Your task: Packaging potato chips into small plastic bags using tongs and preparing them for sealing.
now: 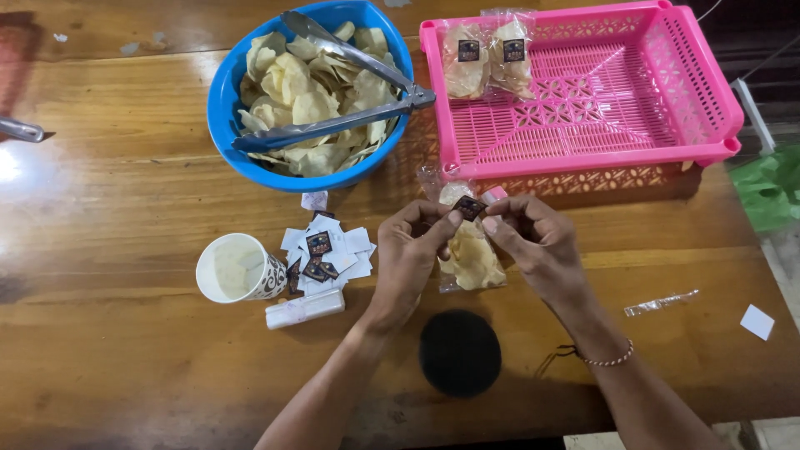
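Bare table (pixel 117 367) lies open at my left. The pink basket (pixel 704 100) holds two packed bags; the blue bowl (pixel 223 92) holds chips and tongs (pixel 350 92). My left hand (pixel 412 254) and right hand (pixel 537 246) pinch a small dark label (pixel 468 207) over the chip bag (pixel 472 260) between them.
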